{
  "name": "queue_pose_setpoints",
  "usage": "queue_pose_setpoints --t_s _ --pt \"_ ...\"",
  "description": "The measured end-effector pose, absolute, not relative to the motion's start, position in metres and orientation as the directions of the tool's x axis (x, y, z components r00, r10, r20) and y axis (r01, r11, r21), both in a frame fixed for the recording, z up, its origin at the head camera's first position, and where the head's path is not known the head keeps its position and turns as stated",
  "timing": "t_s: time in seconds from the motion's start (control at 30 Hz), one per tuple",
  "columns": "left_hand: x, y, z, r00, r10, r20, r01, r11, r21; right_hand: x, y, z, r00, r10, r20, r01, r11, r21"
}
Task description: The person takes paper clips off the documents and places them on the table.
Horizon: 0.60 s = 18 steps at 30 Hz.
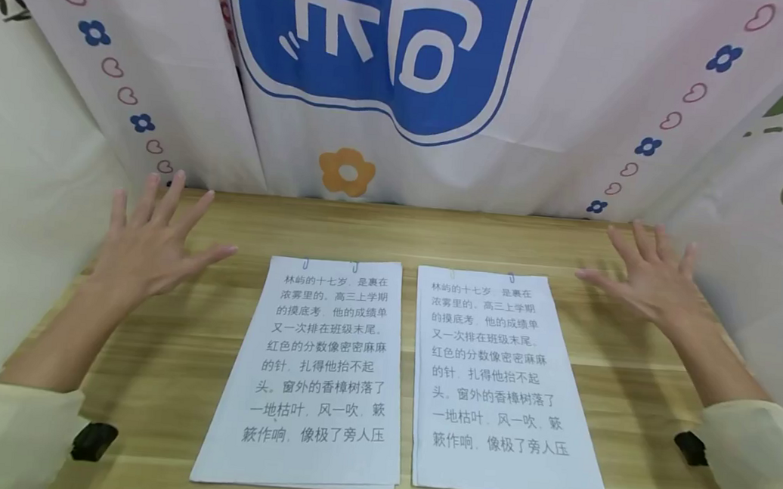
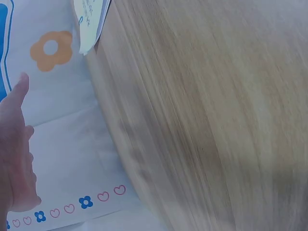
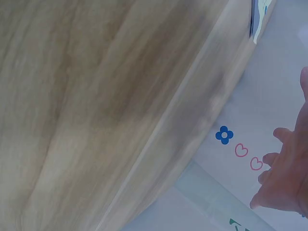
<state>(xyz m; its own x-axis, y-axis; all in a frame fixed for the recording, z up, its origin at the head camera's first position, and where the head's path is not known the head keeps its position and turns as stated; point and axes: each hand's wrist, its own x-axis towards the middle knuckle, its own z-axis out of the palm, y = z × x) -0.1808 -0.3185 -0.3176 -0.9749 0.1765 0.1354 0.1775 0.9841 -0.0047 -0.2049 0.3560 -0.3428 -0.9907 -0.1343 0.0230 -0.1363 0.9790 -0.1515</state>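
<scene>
Two stacks of printed paper lie side by side on the wooden table, the left stack (image 1: 322, 463) and the right stack (image 1: 505, 472), each with two paper clips on its top edge. To the left of them my left hand (image 1: 149, 250) is held with fingers and thumb spread, touching no paper. On the other side my right hand (image 1: 655, 282) spreads its fingers in the same way, apart from the right stack. Both wrist views show the left hand (image 2: 17, 149) and the right hand (image 3: 288, 163) holding nothing.
A printed cloth (image 1: 561, 158) hangs along the table's back edge, with a blue sign and an orange flower (image 1: 328, 170). White cloth walls rise at left and right. The wooden tabletop (image 1: 177, 381) extends around both stacks.
</scene>
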Motion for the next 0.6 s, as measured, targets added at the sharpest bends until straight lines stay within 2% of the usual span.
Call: queue_pose_setpoints --t_s 0.6 --pt "-0.178 -0.306 -0.325 -0.965 0.219 0.143 0.217 0.976 -0.030 -0.204 0.339 -0.349 -0.985 -0.174 0.009 -0.173 0.974 -0.146"
